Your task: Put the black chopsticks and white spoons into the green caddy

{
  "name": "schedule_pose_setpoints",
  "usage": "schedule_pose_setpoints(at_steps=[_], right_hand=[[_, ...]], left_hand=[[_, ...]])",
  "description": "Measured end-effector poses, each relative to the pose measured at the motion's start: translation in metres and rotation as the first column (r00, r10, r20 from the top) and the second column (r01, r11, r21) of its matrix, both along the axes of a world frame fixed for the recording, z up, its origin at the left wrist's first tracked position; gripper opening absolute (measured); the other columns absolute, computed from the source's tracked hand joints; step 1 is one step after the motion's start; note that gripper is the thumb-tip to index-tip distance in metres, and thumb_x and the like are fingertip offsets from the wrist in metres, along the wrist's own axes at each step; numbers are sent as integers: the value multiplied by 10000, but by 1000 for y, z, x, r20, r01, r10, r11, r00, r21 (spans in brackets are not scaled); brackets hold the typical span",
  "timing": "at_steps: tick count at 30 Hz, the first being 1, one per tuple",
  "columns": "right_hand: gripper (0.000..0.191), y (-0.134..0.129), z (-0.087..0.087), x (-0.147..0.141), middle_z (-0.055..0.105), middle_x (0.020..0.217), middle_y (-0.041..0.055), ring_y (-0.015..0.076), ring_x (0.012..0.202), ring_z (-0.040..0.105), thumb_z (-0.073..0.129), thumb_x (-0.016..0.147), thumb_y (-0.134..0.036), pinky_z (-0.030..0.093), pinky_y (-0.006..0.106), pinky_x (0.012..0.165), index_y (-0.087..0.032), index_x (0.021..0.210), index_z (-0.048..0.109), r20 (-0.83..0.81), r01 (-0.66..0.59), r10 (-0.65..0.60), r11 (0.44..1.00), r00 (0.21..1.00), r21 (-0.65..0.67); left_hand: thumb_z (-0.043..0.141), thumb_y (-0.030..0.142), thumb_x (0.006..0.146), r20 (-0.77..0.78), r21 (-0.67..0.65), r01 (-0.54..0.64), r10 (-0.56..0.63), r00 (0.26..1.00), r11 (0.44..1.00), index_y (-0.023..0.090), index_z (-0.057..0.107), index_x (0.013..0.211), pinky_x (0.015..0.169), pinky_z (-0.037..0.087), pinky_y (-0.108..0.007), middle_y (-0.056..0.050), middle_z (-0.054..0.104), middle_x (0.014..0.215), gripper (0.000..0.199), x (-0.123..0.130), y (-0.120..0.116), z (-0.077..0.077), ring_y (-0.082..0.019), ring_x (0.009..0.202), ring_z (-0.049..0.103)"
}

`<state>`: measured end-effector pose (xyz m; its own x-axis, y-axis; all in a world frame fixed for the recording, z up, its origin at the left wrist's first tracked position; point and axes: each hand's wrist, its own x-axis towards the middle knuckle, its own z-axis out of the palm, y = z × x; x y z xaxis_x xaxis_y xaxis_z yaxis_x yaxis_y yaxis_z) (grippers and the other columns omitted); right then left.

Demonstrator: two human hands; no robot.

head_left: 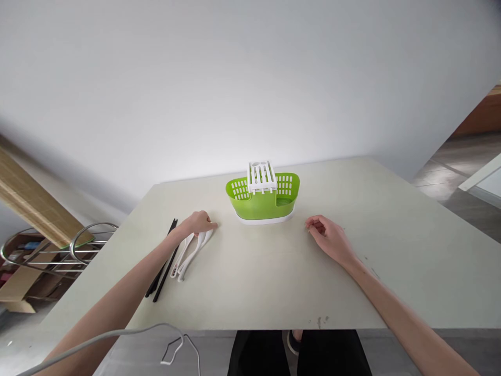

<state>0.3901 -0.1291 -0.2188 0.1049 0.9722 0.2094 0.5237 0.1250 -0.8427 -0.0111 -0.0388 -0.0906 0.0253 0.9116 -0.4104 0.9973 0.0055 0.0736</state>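
Observation:
At the left of the table, my left hand (200, 223) is closed over the upper ends of some white spoons (190, 262). Their handles point towards me, and the hand covers their other ends. Several black chopsticks (163, 275) lie just left of the spoons, partly under my forearm. A green cutlery basket (256, 207) with a white base stands upright at the back middle. Across its centre sits a white slatted rack (262, 176). My right hand (324, 233) rests on the table to the right of the basket, fingers curled in, with nothing visible in them.
The pale table (266, 282) meets a white wall at its back. A grey cable (117, 332) crosses my left forearm. Beyond the left edge are a metal rack (92, 245), a cardboard box (29, 274) and a leaning bamboo board (39, 201).

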Motion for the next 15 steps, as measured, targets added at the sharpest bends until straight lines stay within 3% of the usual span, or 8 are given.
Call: schedule_pose_setpoints(at_steps=[6,11,15], right_hand=[[163,0,0,1,764,1006,40,208,852,691,530,912,-308,519,360,820,-256,977,670,-3,1,-1,1000,1000,-8],[161,-1,0,0,767,1003,47,213,851,695,534,908,-310,520,365,819,-253,968,672,-5,5,-5,1000,1000,-8],[171,-2,1,0,769,994,46,214,843,694,531,905,-316,521,364,810,-253,976,673,-10,9,-9,1000,1000,-11]], left_hand=[[598,592,813,19,25,-61,61,998,998,241,396,584,594,447,-304,18,472,475,465,-7,-3,-6,-174,415,546],[569,748,802,42,56,-66,63,997,996,240,485,627,606,458,-323,-13,576,529,544,-11,-8,-8,-204,453,594],[534,826,788,45,108,-79,74,996,991,231,612,750,617,468,-328,-65,709,666,601,-16,-11,-4,-259,625,695]])
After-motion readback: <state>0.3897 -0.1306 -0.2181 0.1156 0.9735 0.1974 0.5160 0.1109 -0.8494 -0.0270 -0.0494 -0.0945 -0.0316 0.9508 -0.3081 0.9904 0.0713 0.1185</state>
